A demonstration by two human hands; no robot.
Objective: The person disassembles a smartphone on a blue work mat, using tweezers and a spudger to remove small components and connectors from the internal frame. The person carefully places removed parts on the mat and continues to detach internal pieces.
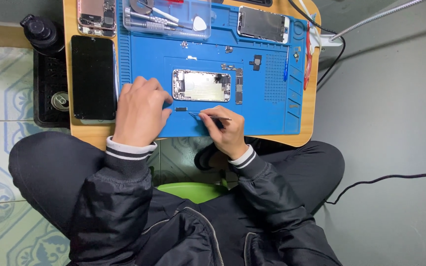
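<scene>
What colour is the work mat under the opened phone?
Bright blue; the work mat shows clearly in the head view, under the opened phone.

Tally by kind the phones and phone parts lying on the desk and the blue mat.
Opened phone bodies: 3, centre of mat, top right, top left
Black phone screen: 1
Tweezers: 1, in the right hand
Clear tool tray: 1
Total: 6

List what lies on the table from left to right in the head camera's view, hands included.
Black phone → left hand → opened phone shell → right hand holding tweezers → blue screwdriver → red tool.
</scene>
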